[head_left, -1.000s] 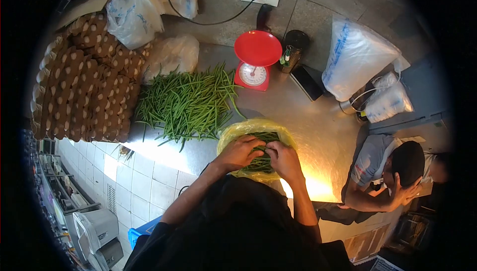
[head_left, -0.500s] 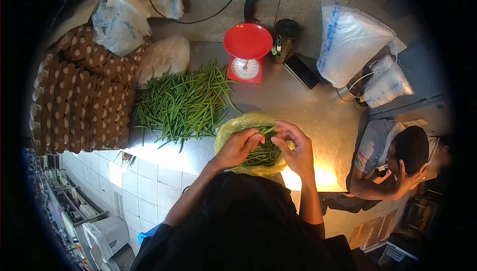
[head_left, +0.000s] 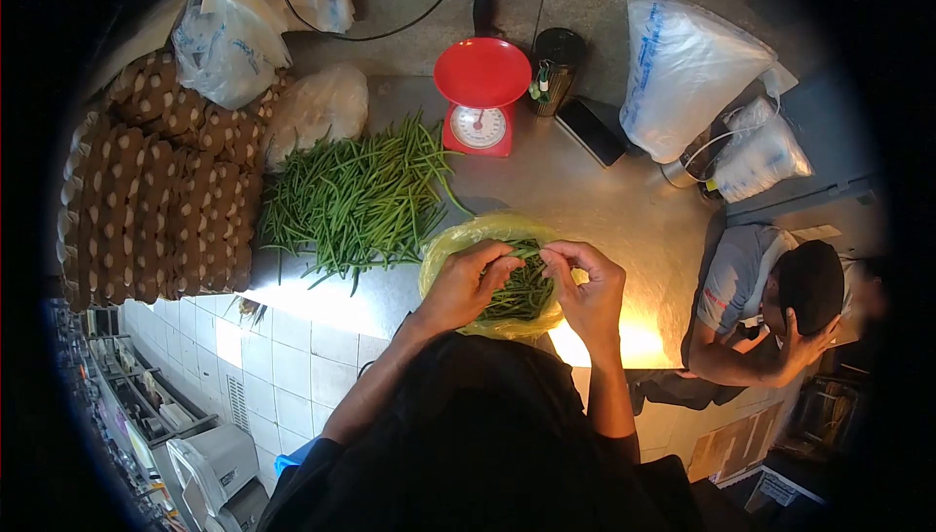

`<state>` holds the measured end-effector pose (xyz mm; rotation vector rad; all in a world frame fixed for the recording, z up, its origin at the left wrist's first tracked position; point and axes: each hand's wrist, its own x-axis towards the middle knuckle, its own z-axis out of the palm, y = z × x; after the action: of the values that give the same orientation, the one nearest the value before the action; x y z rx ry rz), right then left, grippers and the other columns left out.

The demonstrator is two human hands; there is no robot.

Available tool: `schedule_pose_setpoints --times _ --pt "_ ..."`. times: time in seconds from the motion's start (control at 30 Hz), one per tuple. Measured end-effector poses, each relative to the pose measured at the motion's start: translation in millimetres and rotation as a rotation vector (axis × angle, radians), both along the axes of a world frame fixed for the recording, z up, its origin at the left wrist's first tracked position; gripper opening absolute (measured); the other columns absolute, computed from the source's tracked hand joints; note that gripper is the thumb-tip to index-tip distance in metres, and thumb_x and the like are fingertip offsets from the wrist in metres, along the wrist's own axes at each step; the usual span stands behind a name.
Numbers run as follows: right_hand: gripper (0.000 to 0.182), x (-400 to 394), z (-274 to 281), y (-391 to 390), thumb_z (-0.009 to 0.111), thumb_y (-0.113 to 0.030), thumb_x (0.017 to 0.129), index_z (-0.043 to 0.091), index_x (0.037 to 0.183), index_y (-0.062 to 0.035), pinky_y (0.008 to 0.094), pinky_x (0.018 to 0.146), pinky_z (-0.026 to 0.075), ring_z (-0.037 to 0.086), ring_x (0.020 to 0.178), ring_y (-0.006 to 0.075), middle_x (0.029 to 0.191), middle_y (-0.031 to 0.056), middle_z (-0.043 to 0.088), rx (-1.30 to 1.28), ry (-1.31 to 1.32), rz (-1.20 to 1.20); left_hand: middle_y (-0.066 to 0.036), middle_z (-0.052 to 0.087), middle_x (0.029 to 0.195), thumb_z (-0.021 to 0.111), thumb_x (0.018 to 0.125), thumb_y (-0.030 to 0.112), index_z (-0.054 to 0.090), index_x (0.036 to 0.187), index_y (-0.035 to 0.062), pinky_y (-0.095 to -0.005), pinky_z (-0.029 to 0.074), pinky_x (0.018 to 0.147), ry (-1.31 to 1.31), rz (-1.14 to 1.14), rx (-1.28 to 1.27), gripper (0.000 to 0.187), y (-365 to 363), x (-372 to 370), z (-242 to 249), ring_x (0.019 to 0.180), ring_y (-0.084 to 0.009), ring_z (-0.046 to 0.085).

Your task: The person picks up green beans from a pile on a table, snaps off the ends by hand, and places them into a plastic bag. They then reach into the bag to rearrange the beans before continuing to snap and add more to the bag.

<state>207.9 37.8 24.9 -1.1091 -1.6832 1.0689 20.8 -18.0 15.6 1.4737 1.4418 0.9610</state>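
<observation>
Both hands are over a yellow plastic bag (head_left: 444, 246) that stands open at the counter's front edge with green bean pieces (head_left: 522, 293) inside. My left hand (head_left: 468, 286) pinches one end of a green bean (head_left: 526, 251). My right hand (head_left: 585, 283) closes thumb and fingers on the bean's other end, close to the left fingertips. Left of the bag lies a big heap of long green beans (head_left: 356, 200) on the metal counter (head_left: 595, 205).
Behind stand a red scale (head_left: 483, 74), a dark cup (head_left: 558, 69) and a phone (head_left: 590, 132). Egg trays (head_left: 161, 210) are stacked at left. Plastic bags (head_left: 682, 74) hang at right, above a seated person (head_left: 751, 288) beside the counter.
The right hand's thumb and fingers have closed together on the bean, where they were further apart. The view has shifted slightly.
</observation>
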Motion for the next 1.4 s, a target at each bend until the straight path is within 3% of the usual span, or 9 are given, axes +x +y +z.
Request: schedule_pose_setpoints --times 0.3,0.4,0.47,0.6,0.67,0.97,1.03,1.23,1.4 --pt "0.008 -1.4 7.4 -0.6 0.07 -0.004 0.092 0.068 0.098 0.0007 0.029 0.065 0.05 0.059 0.07 0.0129 0.081 0.0095 0.065 0.096 -0.048 0.081 -0.013 0.064 0.083 0.054 0.103 0.011 0.06 0.108 -0.0005 -0.0352 0.052 0.073 0.019 -0.03 0.07 0.013 -1.8 -2.0 3.0 0.078 -0.0243 0.067" --pt "0.009 5.3 -0.6 1.6 0.066 -0.009 0.097 0.066 0.099 0.0005 0.0276 0.066 0.047 0.056 0.071 0.0118 0.079 0.0056 0.06 -0.037 -0.017 0.172 -0.008 0.06 0.084 0.05 0.107 0.017 0.059 0.107 0.0001 -0.0305 0.051 0.081 -0.084 -0.111 -0.19 0.02 -4.2 -5.5 8.7 0.084 -0.016 0.062" --pt "0.011 12.1 -8.4 3.4 0.064 -0.012 0.1 0.064 0.099 -0.0007 0.0254 0.067 0.044 0.054 0.07 0.0105 0.08 0.002 0.058 -0.493 0.398 0.419 -0.003 0.057 0.089 0.046 0.11 0.024 0.059 0.107 0.0004 -0.0261 0.047 0.087 -0.43 -0.163 -0.201 0.027 -6.5 -4.7 -1.0 0.09 -0.0087 0.054" --pt "0.011 12.3 -13.8 6.6 0.064 -0.013 0.101 0.064 0.101 -0.002 0.0237 0.069 0.042 0.053 0.072 0.0094 0.084 0.0002 0.059 -0.495 0.47 0.423 0.002 0.056 0.092 0.048 0.11 0.027 0.057 0.104 0.0013 -0.0259 0.047 0.082 -0.55 -0.151 -0.22 0.028 -5.4 -1.7 -6.1 0.093 -0.0076 0.053" --pt "0.012 13.0 -12.0 11.2 0.064 -0.013 0.101 0.063 0.101 -0.0018 0.0238 0.071 0.043 0.053 0.073 0.0093 0.084 0.0002 0.06 -0.426 0.553 0.319 0.001 0.057 0.091 0.048 0.11 0.029 0.059 0.104 0.0011 -0.025 0.045 0.084 -0.476 -0.128 -0.199 0.03 -5.3 -4.5 -4.3 0.091 -0.0076 0.052" --pt "0.008 13.4 14.3 13.8 0.072 -0.001 0.09 0.071 0.098 0.0006 0.0253 0.071 0.048 0.06 0.077 0.0099 0.09 0.0046 0.069 -0.243 0.068 0.411 0.0 0.054 0.082 0.045 0.11 0.028 0.063 0.101 0.0019 -0.0257 0.042 0.075 -0.313 -0.377 -0.187 0.033 0.8 -11.2 13.0 0.079 -0.0073 0.044" --pt "0.006 11.3 14.5 13.7 0.074 0.0 0.088 0.072 0.094 0.0008 0.0252 0.069 0.048 0.06 0.075 0.0105 0.086 0.0043 0.07 -0.242 0.072 0.404 0.0 0.054 0.082 0.045 0.11 0.028 0.062 0.101 0.0018 -0.026 0.041 0.074 -0.313 -0.35 -0.217 0.033 1.6 -13.6 9.3 0.079 -0.0075 0.044" --pt "0.009 -11.2 0.7 4.9 0.074 0.004 0.083 0.071 0.089 -0.0011 0.0309 0.066 0.053 0.067 0.071 0.0204 0.081 0.0115 0.068 0.407 -0.128 0.014 0.0 0.055 0.086 0.046 0.11 0.028 0.062 0.103 0.0034 -0.0259 0.043 0.077 -0.331 -0.129 -0.231 0.029 3.7 0.0 1.2 0.081 -0.0092 0.046" --pt "0.008 -6.3 11.1 8.4 0.072 0.003 0.085 0.072 0.092 0.0003 0.0307 0.066 0.053 0.069 0.072 0.0238 0.086 0.0137 0.07 0.346 -0.209 0.074 -0.002 0.057 0.086 0.046 0.11 0.024 0.061 0.103 0.0007 -0.0264 0.043 0.077 -0.111 -0.118 -0.179 0.028 5.8 -4.1 -0.1 0.081 -0.0108 0.047"
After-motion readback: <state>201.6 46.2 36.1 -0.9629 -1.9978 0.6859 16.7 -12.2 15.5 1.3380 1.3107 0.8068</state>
